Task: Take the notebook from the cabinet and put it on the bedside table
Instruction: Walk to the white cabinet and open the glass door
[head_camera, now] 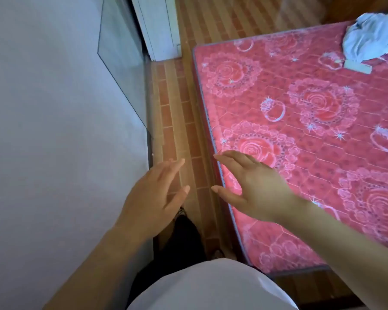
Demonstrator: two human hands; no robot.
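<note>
My left hand (152,193) and my right hand (253,186) are both held out in front of me, fingers apart, holding nothing. They hover above a narrow strip of brick-patterned floor (177,121) between a grey wall on the left and a bed on the right. My right hand is over the near left edge of the mattress. No notebook, cabinet interior or bedside table shows in the head view.
A pink rose-patterned mattress (300,135) fills the right side, with crumpled pale-blue cloth (372,39) at its far corner. A glass pane (121,63) leans along the grey wall (43,119). A white door or cabinet panel (159,27) stands at the far end of the passage.
</note>
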